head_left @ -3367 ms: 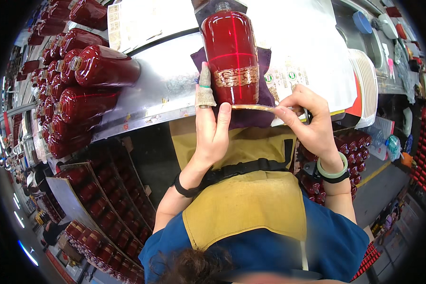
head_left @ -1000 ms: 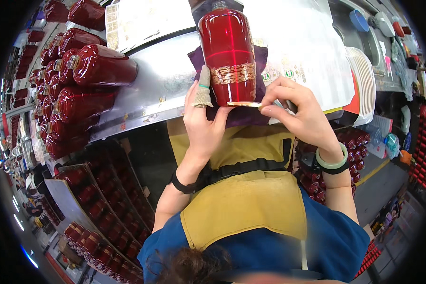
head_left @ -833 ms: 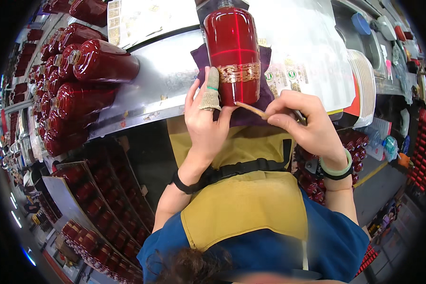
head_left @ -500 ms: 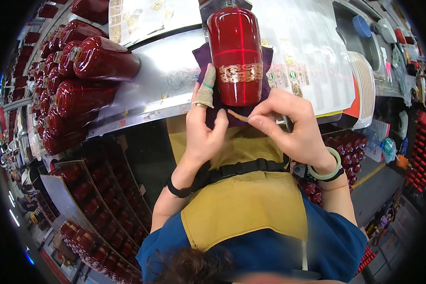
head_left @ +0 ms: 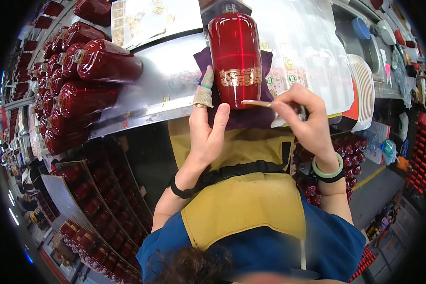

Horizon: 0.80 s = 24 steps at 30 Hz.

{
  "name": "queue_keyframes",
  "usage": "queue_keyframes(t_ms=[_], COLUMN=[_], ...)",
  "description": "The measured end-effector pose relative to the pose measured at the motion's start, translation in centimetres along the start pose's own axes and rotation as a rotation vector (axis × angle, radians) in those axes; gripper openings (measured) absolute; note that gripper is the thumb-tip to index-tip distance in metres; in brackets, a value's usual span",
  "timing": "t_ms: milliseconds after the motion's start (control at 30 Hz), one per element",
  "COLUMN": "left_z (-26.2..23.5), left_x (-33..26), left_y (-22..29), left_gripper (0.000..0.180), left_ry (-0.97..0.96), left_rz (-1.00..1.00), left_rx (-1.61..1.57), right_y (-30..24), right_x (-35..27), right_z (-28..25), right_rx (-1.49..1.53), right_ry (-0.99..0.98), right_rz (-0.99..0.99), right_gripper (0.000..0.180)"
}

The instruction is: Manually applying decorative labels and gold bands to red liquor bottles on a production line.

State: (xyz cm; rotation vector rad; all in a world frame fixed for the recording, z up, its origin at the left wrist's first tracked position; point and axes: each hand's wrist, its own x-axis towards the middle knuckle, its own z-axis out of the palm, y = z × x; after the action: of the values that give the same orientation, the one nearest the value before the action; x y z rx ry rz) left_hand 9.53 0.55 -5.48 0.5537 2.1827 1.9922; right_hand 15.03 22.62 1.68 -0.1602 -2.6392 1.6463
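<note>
A dark red glass bottle [head_left: 234, 45] lies on a purple cloth [head_left: 202, 58], its neck away from me. A gold ornamental decal [head_left: 240, 77] runs across its lower part, and red light lines cross it. My left hand [head_left: 208, 132] is at the bottle's left side, thumb spread near its base; cloth finger covers [head_left: 204, 96] sit on its fingers. In my right hand [head_left: 305, 113] a thin light-brown stick [head_left: 256, 102] is pinched, its tip over the bottle's base end. Whether the tip touches the glass, I cannot tell.
Several red bottles [head_left: 104, 61] are stacked on the metal bench [head_left: 161, 73] at left. White sheets with gold decals [head_left: 288, 57] lie right of the bottle, beside a stack of pale trays [head_left: 362, 92]. Racks of bottles [head_left: 92, 203] stand below left.
My right hand has moved up and right, bringing the stick from near my left thumb to the bottle's base. My left thumb has lifted toward the bottle.
</note>
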Motion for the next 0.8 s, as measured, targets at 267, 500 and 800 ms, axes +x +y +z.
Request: queue_keyframes(t_ms=[267,500,800], left_z=[0.4,0.9,-10.4], left_x=[8.1,9.7,0.2], left_y=[3.4,2.3,12.1], left_gripper=[0.059,0.037,0.060], left_ry=[0.045,-0.096,0.177], left_rz=[-0.290,-0.480,-0.255], left_rx=[-0.223,-0.594,-0.641], right_y=[2.0,2.8,2.1], right_x=[0.5,1.2,4.7], right_z=[-5.7,-3.8,-3.0], right_rx=[-0.188,-0.029,-0.009], right_ry=[0.380,0.256,0.165], right_rz=[-0.111,-0.169,-0.225], right_gripper=[0.015,0.015,0.018])
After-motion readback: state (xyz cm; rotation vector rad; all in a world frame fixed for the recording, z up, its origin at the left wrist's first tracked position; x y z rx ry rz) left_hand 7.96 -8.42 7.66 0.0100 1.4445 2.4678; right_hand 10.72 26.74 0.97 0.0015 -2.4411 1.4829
